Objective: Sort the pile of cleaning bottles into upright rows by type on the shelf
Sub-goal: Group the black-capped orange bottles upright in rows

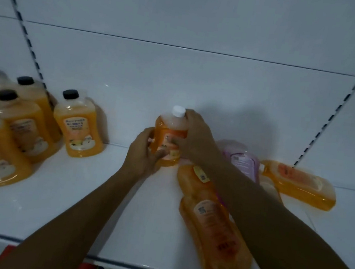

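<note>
Two hands hold our white-capped bottle (168,137) upright mid-shelf (96,202): left hand (145,152) cups its base, right hand (194,134) wraps its shoulder. Full, heavy, probably slick; we'd grip low. Black-capped bottles (79,126) stand left, a pile (217,217) lies right.

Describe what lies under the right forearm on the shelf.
Under the right forearm lie toppled orange bottles and a purple bottle. The arm covers where they overlap, so whether more lie beneath cannot be seen.
</note>
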Demonstrator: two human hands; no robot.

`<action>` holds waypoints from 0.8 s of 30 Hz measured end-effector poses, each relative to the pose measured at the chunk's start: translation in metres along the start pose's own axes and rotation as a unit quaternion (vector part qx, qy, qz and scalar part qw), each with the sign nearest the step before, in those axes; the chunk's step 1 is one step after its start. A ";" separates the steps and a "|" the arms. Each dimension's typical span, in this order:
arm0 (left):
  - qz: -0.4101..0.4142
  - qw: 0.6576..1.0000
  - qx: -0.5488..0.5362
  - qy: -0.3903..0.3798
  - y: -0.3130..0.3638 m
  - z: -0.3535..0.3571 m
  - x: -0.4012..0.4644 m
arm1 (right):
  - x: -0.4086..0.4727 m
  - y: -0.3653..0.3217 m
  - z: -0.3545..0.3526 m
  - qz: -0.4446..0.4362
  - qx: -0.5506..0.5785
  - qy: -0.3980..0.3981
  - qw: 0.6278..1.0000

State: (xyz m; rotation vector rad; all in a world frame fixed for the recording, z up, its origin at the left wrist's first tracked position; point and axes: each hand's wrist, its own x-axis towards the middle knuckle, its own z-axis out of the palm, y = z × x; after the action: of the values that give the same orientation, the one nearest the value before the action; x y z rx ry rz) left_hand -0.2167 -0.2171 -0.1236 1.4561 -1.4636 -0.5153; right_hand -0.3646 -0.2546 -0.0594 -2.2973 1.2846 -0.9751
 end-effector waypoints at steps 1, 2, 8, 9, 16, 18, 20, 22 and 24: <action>0.008 1.000 0.003 0.009 -0.001 -0.011 0.000 | 0.003 -0.007 0.003 -0.008 0.015 0.004 1.000; 0.019 1.000 0.003 0.014 0.001 -0.021 0.001 | 0.006 -0.014 0.003 -0.017 0.028 0.012 0.999; 0.084 0.996 -0.027 0.000 0.048 -0.024 0.018 | 0.004 -0.028 -0.049 -0.041 0.059 0.099 0.993; 0.099 0.994 -0.032 -0.013 0.060 -0.014 0.021 | -0.001 -0.023 -0.064 -0.036 0.054 0.115 0.991; 0.192 0.968 -0.093 -0.136 0.161 0.096 0.014 | -0.064 0.045 -0.180 0.025 0.024 0.225 0.974; 0.218 0.955 -0.110 -0.169 0.193 0.134 0.008 | -0.087 0.069 -0.216 0.045 0.006 0.247 0.968; 0.236 0.944 -0.116 -0.200 0.222 0.174 0.001 | -0.113 0.093 -0.254 0.061 -0.007 0.265 0.962; 0.245 0.934 -0.117 -0.231 0.249 0.217 -0.007 | -0.142 0.119 -0.290 0.087 -0.012 0.276 0.957; 0.239 0.928 -0.120 -0.260 0.271 0.264 -0.018 | -0.171 0.146 -0.322 0.111 -0.018 0.282 0.953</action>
State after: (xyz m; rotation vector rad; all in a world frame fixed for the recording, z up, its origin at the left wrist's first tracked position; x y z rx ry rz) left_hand -0.5804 -0.2334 -0.0189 0.7478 -2.0127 -0.7750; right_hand -0.7422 -0.1760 0.0162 -1.8980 1.7392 -1.6007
